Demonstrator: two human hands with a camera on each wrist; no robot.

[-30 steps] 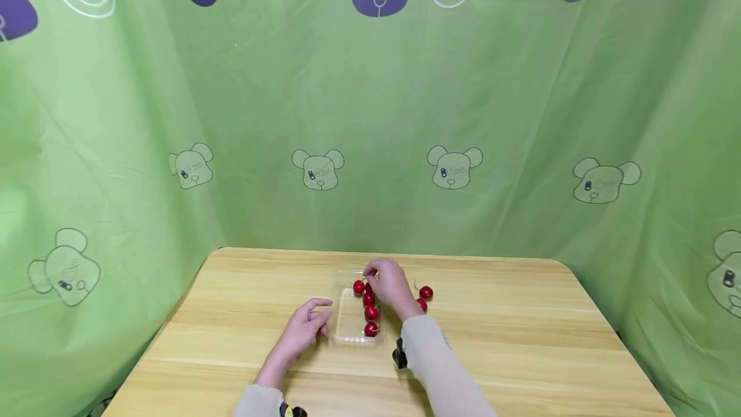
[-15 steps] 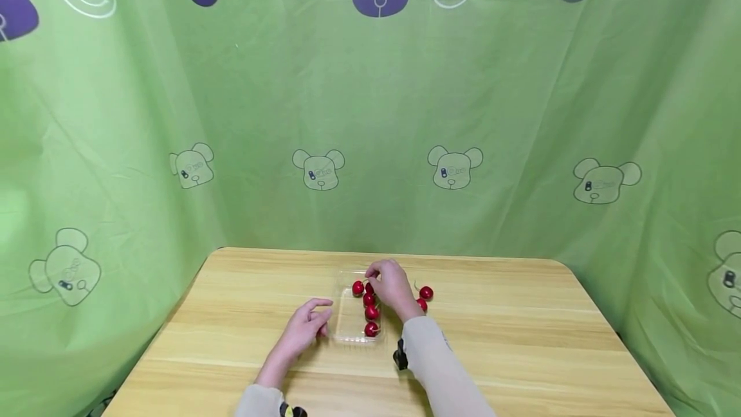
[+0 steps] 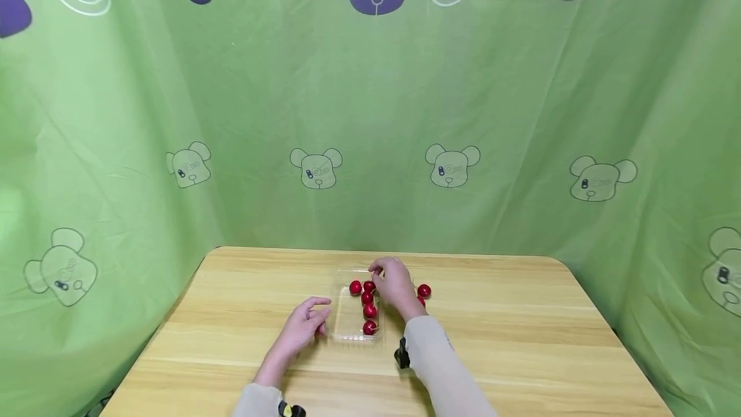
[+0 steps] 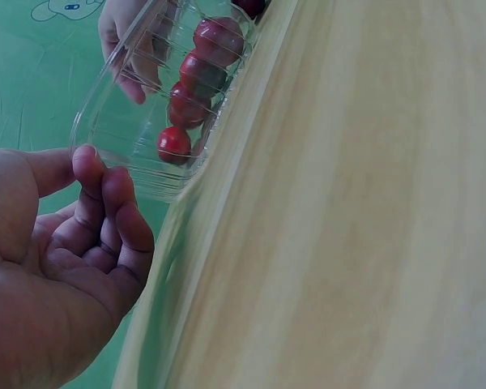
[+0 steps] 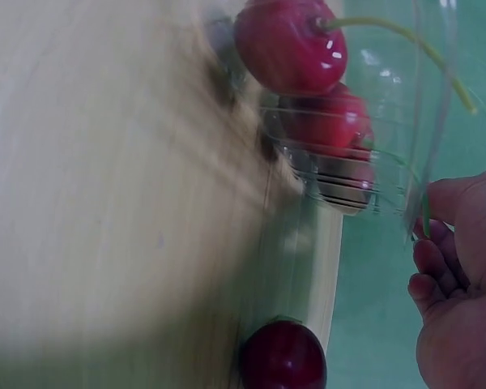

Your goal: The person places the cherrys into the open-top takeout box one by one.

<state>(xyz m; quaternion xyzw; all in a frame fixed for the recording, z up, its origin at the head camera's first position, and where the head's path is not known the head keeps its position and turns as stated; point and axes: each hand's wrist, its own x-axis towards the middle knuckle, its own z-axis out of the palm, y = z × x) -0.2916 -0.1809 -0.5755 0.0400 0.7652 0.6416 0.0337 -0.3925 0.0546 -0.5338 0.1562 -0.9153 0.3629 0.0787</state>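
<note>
A clear plastic box (image 3: 347,337) stands on the table with several red cherries in it, most in a line along its right side. My right hand (image 3: 395,285) is over its far right corner. In the right wrist view, the thumb and fingertips (image 5: 425,253) pinch a thin green stem that seems to run to a cherry (image 5: 328,121) inside the box. My left hand (image 3: 302,328) is at the box's left side, fingers loosely bent and fingertips (image 4: 87,162) by the rim. In the left wrist view these tips look very close to the rim; contact is unclear.
Right of the box, beside my right wrist, two cherries lie on the wooden table (image 3: 521,333): one cherry (image 3: 424,290) shows fully, the other is partly hidden by the wrist. A green printed curtain (image 3: 370,211) hangs behind the table and on both sides.
My right hand has shifted slightly right at the box's far corner, so the cherry beside its fingertips shows more. The left hand stays in place. The head view has shifted slightly.
</note>
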